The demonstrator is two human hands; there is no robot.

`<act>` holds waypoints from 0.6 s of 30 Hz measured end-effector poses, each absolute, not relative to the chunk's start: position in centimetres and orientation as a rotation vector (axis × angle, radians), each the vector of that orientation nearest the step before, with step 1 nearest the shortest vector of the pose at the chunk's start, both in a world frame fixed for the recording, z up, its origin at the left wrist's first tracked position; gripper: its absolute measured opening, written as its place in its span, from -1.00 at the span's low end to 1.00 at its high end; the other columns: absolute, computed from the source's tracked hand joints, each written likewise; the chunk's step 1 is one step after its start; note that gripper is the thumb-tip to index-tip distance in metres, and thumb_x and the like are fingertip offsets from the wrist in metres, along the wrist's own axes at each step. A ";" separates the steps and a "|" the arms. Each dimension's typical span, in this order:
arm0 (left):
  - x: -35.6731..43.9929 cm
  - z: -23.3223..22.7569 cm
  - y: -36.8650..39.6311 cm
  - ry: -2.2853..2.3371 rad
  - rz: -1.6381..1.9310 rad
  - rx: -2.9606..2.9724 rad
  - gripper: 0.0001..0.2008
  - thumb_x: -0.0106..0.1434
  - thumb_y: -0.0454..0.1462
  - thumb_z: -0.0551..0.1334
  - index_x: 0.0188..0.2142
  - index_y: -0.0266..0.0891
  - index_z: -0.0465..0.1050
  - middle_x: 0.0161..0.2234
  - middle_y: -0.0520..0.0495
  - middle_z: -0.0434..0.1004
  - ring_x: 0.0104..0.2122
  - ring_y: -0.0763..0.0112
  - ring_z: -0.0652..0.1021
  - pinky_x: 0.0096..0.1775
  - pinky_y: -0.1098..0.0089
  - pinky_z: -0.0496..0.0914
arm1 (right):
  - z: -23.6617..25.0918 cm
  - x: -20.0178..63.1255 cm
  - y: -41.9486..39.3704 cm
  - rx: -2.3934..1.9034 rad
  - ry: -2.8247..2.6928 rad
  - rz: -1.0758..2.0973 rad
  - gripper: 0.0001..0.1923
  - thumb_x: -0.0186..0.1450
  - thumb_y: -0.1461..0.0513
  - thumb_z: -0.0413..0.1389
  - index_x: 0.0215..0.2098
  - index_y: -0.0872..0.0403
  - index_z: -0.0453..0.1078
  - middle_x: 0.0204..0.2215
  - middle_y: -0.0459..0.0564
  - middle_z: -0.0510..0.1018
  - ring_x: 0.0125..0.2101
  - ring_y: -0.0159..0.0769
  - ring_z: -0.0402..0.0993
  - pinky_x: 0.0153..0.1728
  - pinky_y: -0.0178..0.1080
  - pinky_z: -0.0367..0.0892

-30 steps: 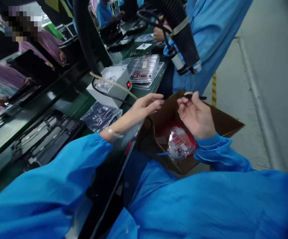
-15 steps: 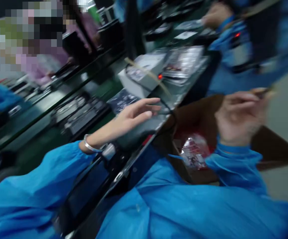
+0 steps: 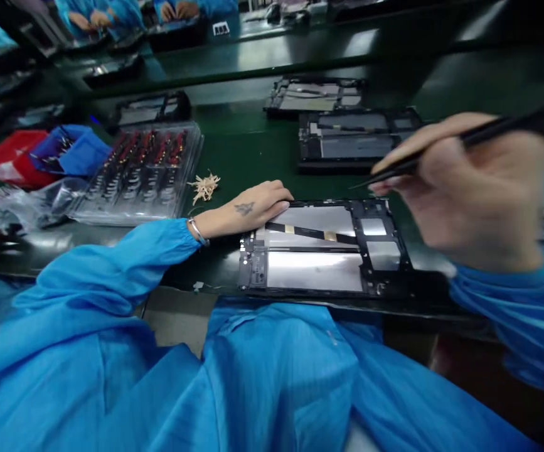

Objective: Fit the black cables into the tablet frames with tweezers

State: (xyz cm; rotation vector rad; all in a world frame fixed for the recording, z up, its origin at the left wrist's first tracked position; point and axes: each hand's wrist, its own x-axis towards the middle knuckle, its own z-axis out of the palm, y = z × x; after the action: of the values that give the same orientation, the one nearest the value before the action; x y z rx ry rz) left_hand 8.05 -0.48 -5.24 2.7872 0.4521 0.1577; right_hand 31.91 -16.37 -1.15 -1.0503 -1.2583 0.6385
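Note:
My left hand (image 3: 263,202), wearing a silver bangle, lies at the far left corner of an opened tablet (image 3: 314,271). Its fingers curl over the tablet's far edge, with the thumb on the near side. The tablet lies flat at the bench's front edge, showing silver plates inside a black frame and a dark ribbon cable (image 3: 309,233) with gold patches. My right hand (image 3: 474,194) is closed around black tweezers (image 3: 401,168). The tweezers' tip points left, above the bench just beyond the tablet's far edge, apart from it.
Two more opened tablets, one nearer (image 3: 354,141) and one farther (image 3: 316,94), lie beyond mine. To the left stand a clear tray (image 3: 137,210) of small parts, a red bin (image 3: 15,150), a blue bin (image 3: 86,150) and a pile of tan strips (image 3: 204,187). Co-workers' hands (image 3: 95,19) work across the bench.
The view has swung left from the carton and plastic bags to the bench. My left hand has come onto the tablet; my right hand is now over the bench with the tweezers.

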 end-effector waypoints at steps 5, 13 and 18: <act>7.8 -6.1 -0.1 0.318 0.215 2.711 -0.57 0.59 -0.16 -0.08 0.12 -0.33 0.45 0.00 -0.26 0.49 -0.03 0.22 0.49 0.04 0.29 0.36 | -3.5 31.1 -12.2 -1.218 -1.385 0.658 -0.87 0.42 0.09 0.30 -0.26 -0.07 0.64 -0.40 -0.10 0.61 -0.39 -0.30 0.58 -0.30 -0.21 0.55; 7.5 -5.9 -0.3 0.275 0.188 2.653 -0.59 0.60 -0.14 -0.08 0.11 -0.26 0.47 -0.03 -0.19 0.48 -0.03 0.23 0.48 0.02 0.31 0.34 | -4.3 32.2 -13.2 -1.455 -1.451 0.736 -0.79 0.41 0.01 0.28 -0.24 -0.06 0.63 -0.24 -0.07 0.64 -0.24 -0.20 0.65 -0.14 -0.13 0.64; 7.6 -6.2 -0.2 0.297 0.199 2.633 -0.57 0.59 -0.13 -0.07 0.12 -0.28 0.48 -0.03 -0.20 0.49 -0.04 0.20 0.48 -0.02 0.28 0.33 | -3.9 32.0 -13.2 -1.515 -1.500 0.710 -0.83 0.42 0.03 0.26 -0.25 -0.11 0.63 -0.25 -0.10 0.64 -0.25 -0.18 0.64 -0.17 -0.09 0.64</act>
State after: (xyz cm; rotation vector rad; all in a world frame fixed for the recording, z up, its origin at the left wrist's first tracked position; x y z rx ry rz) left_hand 7.57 -0.20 -6.22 2.6332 0.2974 0.1989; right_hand 32.00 -13.17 -3.93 -1.5150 -1.5000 0.7096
